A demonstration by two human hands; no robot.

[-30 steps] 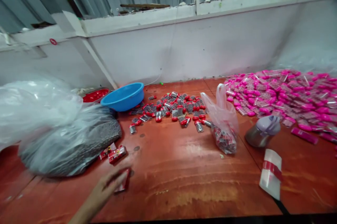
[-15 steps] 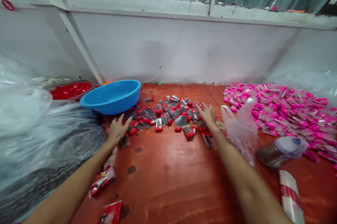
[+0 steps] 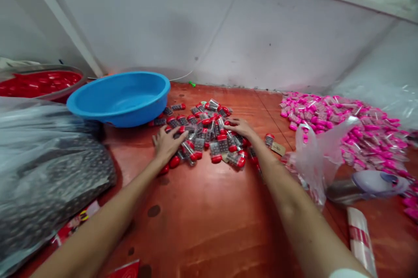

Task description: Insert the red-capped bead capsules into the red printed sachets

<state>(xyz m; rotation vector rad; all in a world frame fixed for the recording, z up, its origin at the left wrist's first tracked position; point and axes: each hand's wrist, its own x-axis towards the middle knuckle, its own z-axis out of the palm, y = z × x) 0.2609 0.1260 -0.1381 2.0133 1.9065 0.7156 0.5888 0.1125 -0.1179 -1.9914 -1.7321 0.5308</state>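
**Red-capped vials raked together**

The red vials (image 3: 205,134) lie mid-table, right of the blue basin (image 3: 119,97), bunched but not lifted. The left hand (image 3: 168,143) and right hand (image 3: 240,128) rest flat and open on the heap's flanks, grasping nothing. Half a second earlier the hands were wider apart and the heap looser.

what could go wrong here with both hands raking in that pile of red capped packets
Packets at the near edge of the red-capped pile lie loose beside the left hand and could slip out past it. The right hand works close to the thin plastic bag, so the forearm might snag or tip it. The blue basin sits against the pile's far side and may get nudged, though that looks less likely.
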